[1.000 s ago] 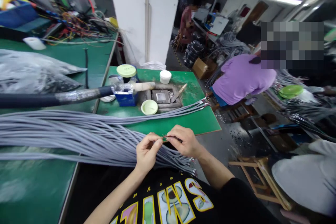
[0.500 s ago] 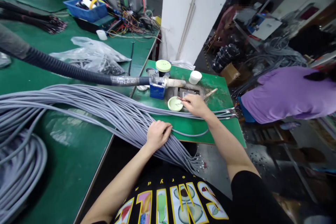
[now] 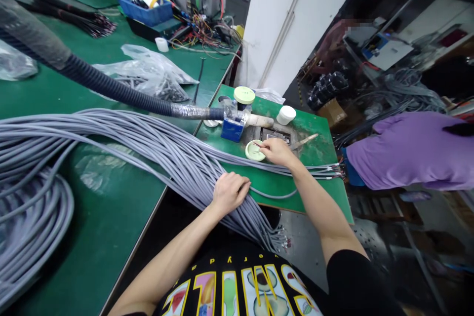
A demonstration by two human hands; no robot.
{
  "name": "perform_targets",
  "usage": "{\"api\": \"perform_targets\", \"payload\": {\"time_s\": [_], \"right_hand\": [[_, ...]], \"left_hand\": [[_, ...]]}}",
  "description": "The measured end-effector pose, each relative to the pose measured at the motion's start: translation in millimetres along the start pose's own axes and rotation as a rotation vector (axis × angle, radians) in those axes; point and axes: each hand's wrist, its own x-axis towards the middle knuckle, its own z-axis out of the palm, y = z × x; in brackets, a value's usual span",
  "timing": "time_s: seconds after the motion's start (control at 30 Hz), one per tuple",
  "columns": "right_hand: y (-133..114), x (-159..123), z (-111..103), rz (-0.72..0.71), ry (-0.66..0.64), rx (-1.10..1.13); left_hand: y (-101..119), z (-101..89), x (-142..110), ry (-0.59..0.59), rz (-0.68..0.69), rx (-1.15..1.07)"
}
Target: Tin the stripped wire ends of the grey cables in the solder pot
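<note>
My left hand (image 3: 231, 191) rests with curled fingers on a thick bundle of grey cables (image 3: 177, 158), closed around part of it. The cables run from the left table over the smaller table. Above a shallow pale green dish (image 3: 253, 156), my right hand (image 3: 277, 152) pinches the thin stripped wires at a cable's end. Their tips point into the dish, but whether they touch its contents I cannot tell. More cable ends with white and reddish tips (image 3: 335, 170) lie beyond my right forearm. Other ends (image 3: 283, 242) hang near my shirt.
A ribbed hose (image 3: 122, 94) reaches to a blue box (image 3: 232, 130) beside the dish. Close by are a metal pot area (image 3: 276, 134), a wooden-handled tool (image 3: 307, 141), a white jar (image 3: 286, 115) and a green-lidded container (image 3: 244, 95). A person in purple (image 3: 411, 150) is at right.
The view has shifted, so the tables appear farther right. My right hand has lowered slightly with the wires toward the dish. My left hand stays on the cable bundle.
</note>
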Motion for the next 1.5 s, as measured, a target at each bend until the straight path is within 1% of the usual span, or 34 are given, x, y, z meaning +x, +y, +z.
{"api": "perform_targets", "payload": {"time_s": [0.2, 0.27, 0.5, 0.6, 0.67, 0.73, 0.83, 0.9, 1.0, 1.1, 1.23, 1.5], "right_hand": [[-7.9, 9.9, -0.1, 0.028, -0.134, -0.134], [-10.8, 11.9, -0.4, 0.038, -0.159, -0.161], [-14.4, 17.9, 8.4, 0.088, -0.156, -0.214], [-13.7, 16.5, 4.4, 0.080, -0.161, -0.216], [-9.2, 13.3, -4.6, 0.059, -0.138, -0.186], [0.2, 9.5, -16.3, 0.068, -0.081, -0.137], [22.1, 6.6, -30.0, 0.175, -0.006, -0.095], [38.0, 8.3, -32.0, 0.257, 0.003, -0.100], [56.3, 15.7, -25.3, 0.343, -0.011, -0.121], [65.2, 25.3, -14.5, 0.386, -0.030, -0.154], [69.7, 35.9, -4.3, 0.405, -0.068, -0.220], [72.8, 45.9, 4.5, 0.410, -0.095, -0.268]], "left_hand": [[0.0, 0.0, 0.1, 0.022, 0.030, 0.027], [0.1, 0.2, 0.1, 0.021, 0.026, 0.036], [1.4, -0.4, 1.0, 0.038, 0.043, 0.036], [2.6, -1.0, 1.3, 0.060, 0.039, 0.030], [3.1, -1.2, 1.3, 0.065, 0.035, 0.032], [3.1, -1.3, 1.3, 0.062, 0.038, 0.028], [2.7, -1.2, 1.4, 0.060, 0.048, 0.020], [2.3, -1.1, 1.7, 0.059, 0.049, 0.018], [1.6, -0.9, 2.2, 0.056, 0.050, 0.016], [1.3, -0.7, 2.2, 0.058, 0.051, 0.018], [1.7, -0.3, 1.8, 0.047, 0.049, 0.025], [2.0, -0.4, 2.5, 0.039, 0.055, 0.039]]}}
